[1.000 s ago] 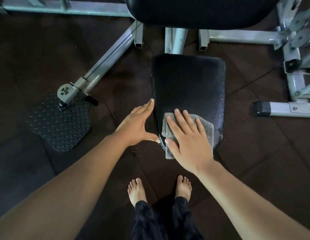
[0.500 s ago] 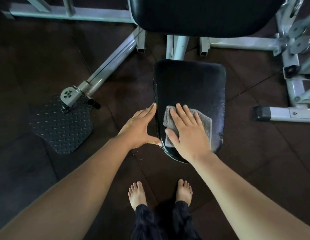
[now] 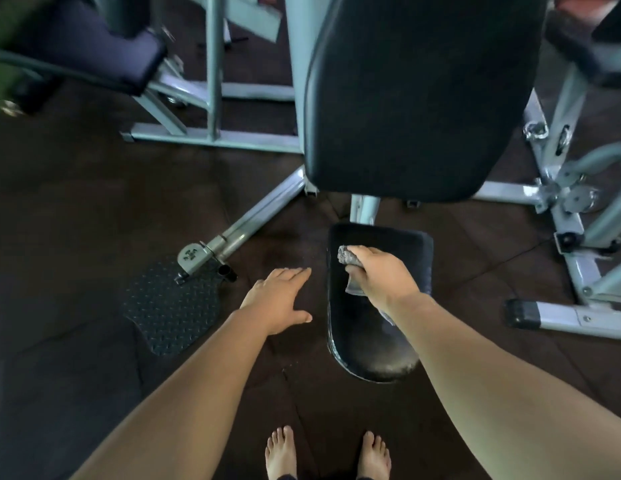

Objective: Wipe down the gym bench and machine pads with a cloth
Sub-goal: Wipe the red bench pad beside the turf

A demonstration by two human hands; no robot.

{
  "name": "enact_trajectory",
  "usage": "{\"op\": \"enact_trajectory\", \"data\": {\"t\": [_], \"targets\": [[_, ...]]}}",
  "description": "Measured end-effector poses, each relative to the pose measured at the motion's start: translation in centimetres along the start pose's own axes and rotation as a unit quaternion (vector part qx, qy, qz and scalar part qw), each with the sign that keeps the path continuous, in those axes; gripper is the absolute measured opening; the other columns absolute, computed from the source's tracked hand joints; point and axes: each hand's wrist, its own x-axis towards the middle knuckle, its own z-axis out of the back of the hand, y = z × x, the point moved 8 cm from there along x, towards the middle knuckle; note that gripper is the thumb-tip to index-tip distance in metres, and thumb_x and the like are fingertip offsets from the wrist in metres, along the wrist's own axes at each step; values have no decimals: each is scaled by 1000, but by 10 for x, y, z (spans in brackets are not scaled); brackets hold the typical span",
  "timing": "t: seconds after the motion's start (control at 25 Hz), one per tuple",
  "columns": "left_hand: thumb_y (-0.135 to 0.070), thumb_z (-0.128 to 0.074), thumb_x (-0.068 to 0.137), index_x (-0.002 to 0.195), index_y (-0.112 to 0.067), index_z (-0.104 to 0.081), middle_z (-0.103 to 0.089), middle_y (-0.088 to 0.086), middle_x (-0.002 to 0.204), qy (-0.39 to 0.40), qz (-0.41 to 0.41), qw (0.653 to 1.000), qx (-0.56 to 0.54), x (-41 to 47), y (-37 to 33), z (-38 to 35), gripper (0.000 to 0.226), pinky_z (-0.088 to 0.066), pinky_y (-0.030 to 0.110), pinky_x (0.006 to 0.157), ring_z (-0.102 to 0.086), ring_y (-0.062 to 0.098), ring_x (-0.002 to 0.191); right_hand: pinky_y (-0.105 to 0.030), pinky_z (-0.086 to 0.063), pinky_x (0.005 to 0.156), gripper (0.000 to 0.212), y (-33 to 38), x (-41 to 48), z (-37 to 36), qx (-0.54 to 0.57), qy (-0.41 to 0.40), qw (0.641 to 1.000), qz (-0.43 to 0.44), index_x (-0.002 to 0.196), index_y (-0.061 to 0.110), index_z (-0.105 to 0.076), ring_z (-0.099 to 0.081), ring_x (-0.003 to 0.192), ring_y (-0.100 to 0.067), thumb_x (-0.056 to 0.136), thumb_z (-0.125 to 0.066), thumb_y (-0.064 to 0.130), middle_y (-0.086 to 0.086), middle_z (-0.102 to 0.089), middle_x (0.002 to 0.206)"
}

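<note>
A black seat pad point(image 3: 364, 334) of a gym machine lies low in front of me, its near end worn and shiny. My right hand point(image 3: 380, 277) grips a bunched grey cloth point(image 3: 347, 256) over the far half of the seat. Left of the seat hovers my left hand point(image 3: 279, 299), fingers straight, apart from the pad's edge. The tall black back pad point(image 3: 416, 98) rises just behind the seat.
Pale grey frame tubes point(image 3: 260, 209) run across the dark rubber floor. A black checker-plate footplate point(image 3: 170, 306) lies to the left. Another padded bench point(image 3: 94, 53) stands at upper left. More frame and pulleys point(image 3: 576, 195) crowd the right. My bare feet point(image 3: 330, 455) stand below.
My right hand went from pressing flat on the spread cloth to gripping it bunched, farther up the seat. My left hand came off the seat's edge. The view tilted up, revealing the back pad.
</note>
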Motion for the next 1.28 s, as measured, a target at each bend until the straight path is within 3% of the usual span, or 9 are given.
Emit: {"op": "enact_trajectory", "data": {"t": [0.16,0.28,0.52,0.8,1.12,1.28], "targets": [[-57,-70,89,165,-30,-21,-30,-7,166,-39,51,998,2,-67,9,70,94,-36,46,118,-25,19,151,-40,-46,92,36,70,-12,68,13,3,999,43,134,17,-62,-63,111,-35,101,-63,32,-12,-69,118],[-57,-70,90,162,-30,-31,-37,-6,161,-85,106,991,-5,-128,25,113,86,-38,47,117,-28,20,150,-37,-43,87,35,138,-25,104,19,-2,995,94,134,19,-62,-62,112,-35,101,-62,32,-12,-70,118],[-56,-70,90,155,-32,-42,-51,-4,146,-151,212,965,-34,-257,83,148,75,-46,45,106,-43,23,135,-34,-45,79,30,277,-60,102,37,31,980,195,129,25,-64,-65,104,-28,101,-62,36,-5,-72,109],[-57,-68,90,154,-31,-44,-50,-4,146,-175,336,921,-87,-425,187,101,73,-47,45,104,-40,23,137,-32,-49,81,27,460,-119,18,34,101,947,302,126,29,-66,-66,97,-19,100,-62,36,2,-71,107],[-58,-69,90,153,-32,-45,-50,-2,148,-195,452,859,-137,-654,318,14,73,-48,44,101,-41,24,137,-25,-45,83,28,681,-239,-143,24,183,889,418,130,26,-65,-66,102,-15,103,-60,33,3,-72,111],[-59,-70,88,151,-33,-48,-52,-2,145,-197,520,815,-166,-770,368,-40,71,-48,45,100,-42,24,136,-23,-42,80,26,778,-303,-227,19,250,852,459,127,28,-67,-62,91,-12,102,-61,33,4,-71,105]]}}
